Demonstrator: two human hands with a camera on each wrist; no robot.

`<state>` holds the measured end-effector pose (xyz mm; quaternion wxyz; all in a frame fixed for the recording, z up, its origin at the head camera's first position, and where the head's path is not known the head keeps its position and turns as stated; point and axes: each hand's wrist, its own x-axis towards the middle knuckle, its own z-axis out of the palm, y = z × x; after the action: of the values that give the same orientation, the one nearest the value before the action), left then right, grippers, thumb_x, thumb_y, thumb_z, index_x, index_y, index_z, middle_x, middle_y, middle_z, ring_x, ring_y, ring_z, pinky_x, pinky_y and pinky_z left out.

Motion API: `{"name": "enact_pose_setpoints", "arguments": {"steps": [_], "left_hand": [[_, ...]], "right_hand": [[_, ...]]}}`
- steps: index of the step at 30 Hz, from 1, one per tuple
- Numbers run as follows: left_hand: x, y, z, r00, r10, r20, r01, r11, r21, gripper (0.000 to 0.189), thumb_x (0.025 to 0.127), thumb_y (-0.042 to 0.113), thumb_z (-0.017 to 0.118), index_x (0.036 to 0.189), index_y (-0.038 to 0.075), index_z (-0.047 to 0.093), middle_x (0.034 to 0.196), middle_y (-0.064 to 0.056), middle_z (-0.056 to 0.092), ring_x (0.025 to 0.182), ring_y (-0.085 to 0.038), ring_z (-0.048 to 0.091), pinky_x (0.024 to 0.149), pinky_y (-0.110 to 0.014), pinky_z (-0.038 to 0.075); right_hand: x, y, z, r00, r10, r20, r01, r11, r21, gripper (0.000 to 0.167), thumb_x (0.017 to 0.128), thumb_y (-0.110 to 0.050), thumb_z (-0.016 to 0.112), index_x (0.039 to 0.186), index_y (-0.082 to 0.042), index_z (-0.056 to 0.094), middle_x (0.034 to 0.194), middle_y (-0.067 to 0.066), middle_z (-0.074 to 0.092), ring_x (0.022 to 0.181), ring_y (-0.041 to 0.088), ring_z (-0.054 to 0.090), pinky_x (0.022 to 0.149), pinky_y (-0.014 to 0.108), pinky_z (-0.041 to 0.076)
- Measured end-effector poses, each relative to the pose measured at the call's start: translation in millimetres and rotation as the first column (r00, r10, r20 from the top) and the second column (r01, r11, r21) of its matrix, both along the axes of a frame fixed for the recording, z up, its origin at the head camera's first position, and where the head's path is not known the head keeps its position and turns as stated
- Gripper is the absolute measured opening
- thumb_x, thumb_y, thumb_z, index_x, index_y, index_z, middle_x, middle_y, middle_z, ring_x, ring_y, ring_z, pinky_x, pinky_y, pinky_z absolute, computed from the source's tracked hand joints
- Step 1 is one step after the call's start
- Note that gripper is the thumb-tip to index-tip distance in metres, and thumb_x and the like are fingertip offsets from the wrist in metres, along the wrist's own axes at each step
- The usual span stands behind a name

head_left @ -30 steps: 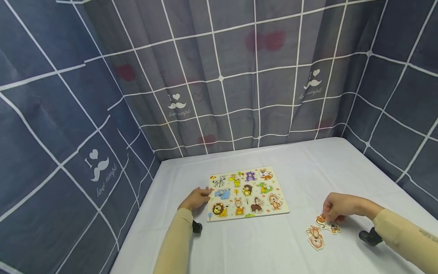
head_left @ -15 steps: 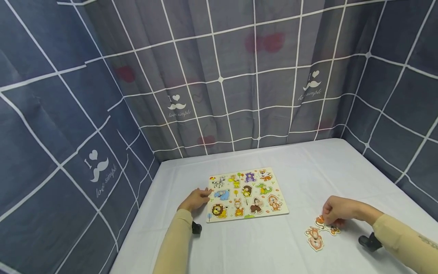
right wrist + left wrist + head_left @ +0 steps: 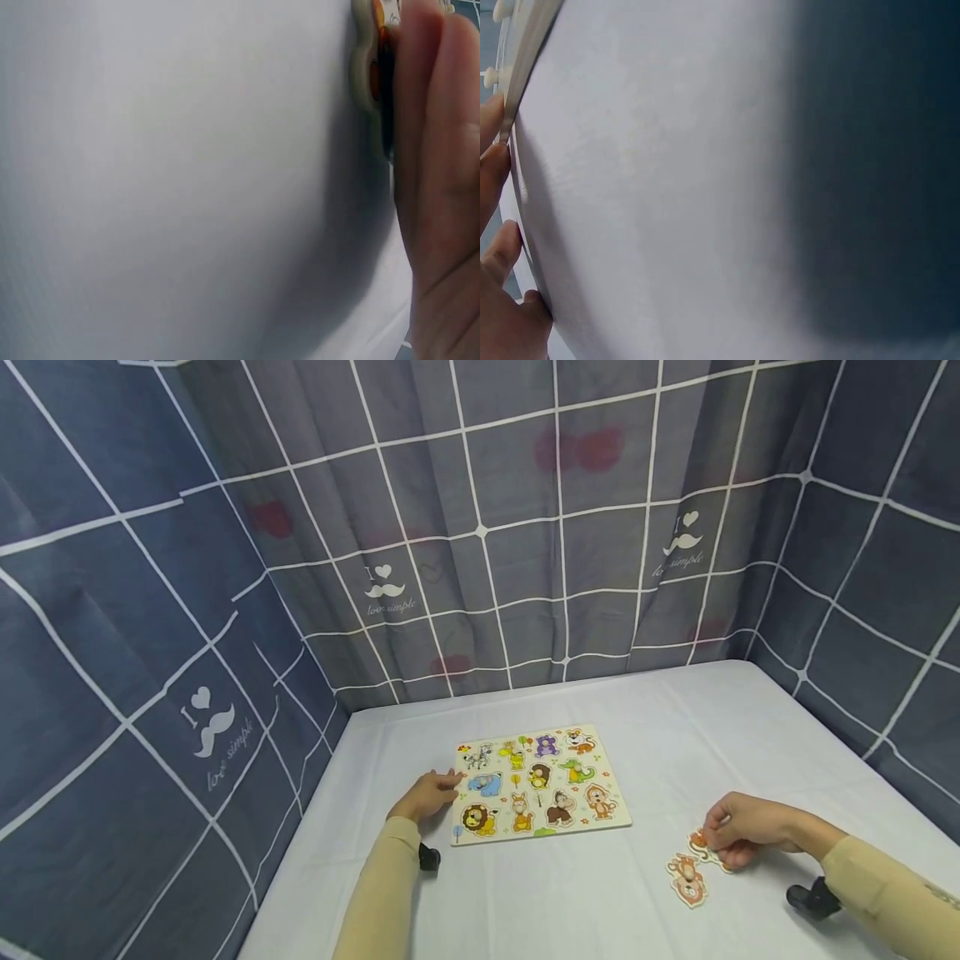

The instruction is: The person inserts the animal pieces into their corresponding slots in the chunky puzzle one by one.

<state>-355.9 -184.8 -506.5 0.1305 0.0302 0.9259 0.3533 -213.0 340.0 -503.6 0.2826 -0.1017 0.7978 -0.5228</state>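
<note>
In the head view my left hand point(image 3: 426, 795) lies at the left edge of a wooden animal puzzle board point(image 3: 540, 838), relaxed fingers touching it. In the left wrist view its fingertips point(image 3: 496, 159) meet the board's edge, with small knobs standing above the surface. Out to the right, my right hand point(image 3: 746, 828) bends its fingers down and pinches an orange and white animal puzzle piece point(image 3: 697, 842), which is partly hidden under them. The right wrist view shows the piece's thick pale rim point(image 3: 362, 79) beside the fingers. A monkey puzzle piece point(image 3: 688, 882) lies just in front.
A white cloth point(image 3: 555, 897) covers the table. Dark grid-patterned curtains point(image 3: 517, 560) enclose its back and sides. Between the board and the loose pieces runs a stretch of white cloth. Black wrist cameras point(image 3: 816, 900) sit below the sleeves.
My right hand has shifted slightly down and toward me, covering more of the orange and white piece. The left hand has stayed at the board's edge.
</note>
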Motion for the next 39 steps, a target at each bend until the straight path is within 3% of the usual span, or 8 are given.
{"name": "enact_pose_setpoints", "arguments": {"steps": [6, 19, 39], "left_hand": [[-3.0, -1.7, -0.5, 1.0, 0.003, 0.004, -0.003, 1.0, -0.004, 0.042, 0.095, 0.018, 0.066, 0.136, 0.022, 0.061, 0.157, -0.001, 0.043, 0.156, -0.037, 0.012, 0.126, -0.059, 0.006], [1.8, 0.1, -0.7, 1.0, 0.013, 0.011, -0.013, 1.0, 0.012, 0.041, 0.095, 0.019, 0.067, 0.136, 0.023, 0.062, 0.158, -0.003, 0.041, 0.156, -0.038, 0.011, 0.126, -0.059, 0.005], [-0.1, 0.1, 1.0, 1.0, 0.02, 0.003, -0.02, 1.0, 0.0, 0.042, 0.095, 0.021, 0.067, 0.136, 0.021, 0.062, 0.158, -0.005, 0.042, 0.156, -0.036, 0.013, 0.126, -0.058, 0.008]], "right_hand": [[-0.3, -1.0, 0.5, 0.999, -0.023, 0.026, 0.024, 0.999, -0.024, 0.011, 0.09, -0.002, 0.06, 0.091, 0.006, 0.066, 0.068, 0.002, 0.067, 0.057, 0.006, 0.062, 0.052, 0.015, 0.054], [3.3, -4.1, -0.1, 1.0, -0.016, 0.027, 0.017, 0.999, -0.034, 0.01, 0.089, -0.002, 0.061, 0.089, 0.006, 0.067, 0.066, 0.0, 0.064, 0.054, 0.003, 0.057, 0.051, 0.013, 0.05], [-0.7, -20.6, 12.1, 0.988, -0.001, -0.156, 0.031, 0.982, 0.186, 0.007, 0.085, -0.001, 0.064, 0.079, 0.0, 0.067, 0.063, 0.0, 0.058, 0.052, 0.01, 0.052, 0.047, 0.018, 0.042]]}}
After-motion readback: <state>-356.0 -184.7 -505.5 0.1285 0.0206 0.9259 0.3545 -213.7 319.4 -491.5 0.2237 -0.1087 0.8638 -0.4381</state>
